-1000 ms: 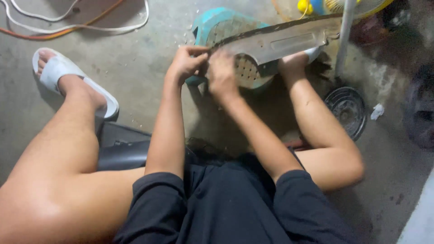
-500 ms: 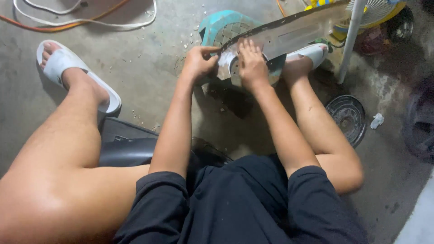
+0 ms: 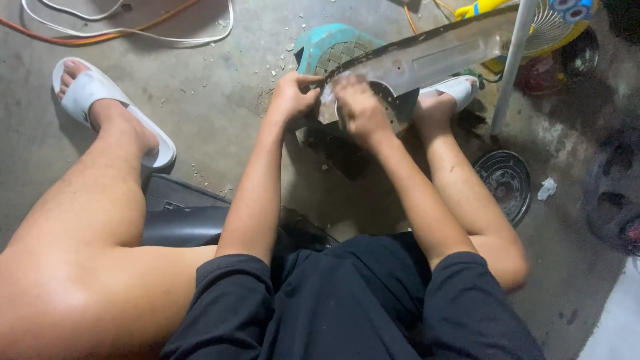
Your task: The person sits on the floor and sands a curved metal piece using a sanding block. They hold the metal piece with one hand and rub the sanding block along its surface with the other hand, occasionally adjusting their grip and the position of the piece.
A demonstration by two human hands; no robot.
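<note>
A long grey metal panel [image 3: 440, 53] slants up to the right over a small teal plastic stool [image 3: 327, 47]. My left hand [image 3: 291, 97] grips the panel's lower left end. My right hand [image 3: 358, 107] is blurred and presses on the panel's face beside the left hand, over a round perforated part; whether it holds anything I cannot tell. I sit low with both knees spread, a white sandal on each foot.
A white pole [image 3: 510, 67] stands at the right next to a yellow fan [image 3: 553, 27]. A round black grille [image 3: 505, 181] and a white scrap lie on the concrete. White and orange cables [image 3: 133, 27] run along the top left. A dark seat [image 3: 180, 217] is under me.
The panel's right end has tilted higher. My right hand has slid along the panel's lower end, close to the left hand, which keeps its grip. The view has shifted a little.
</note>
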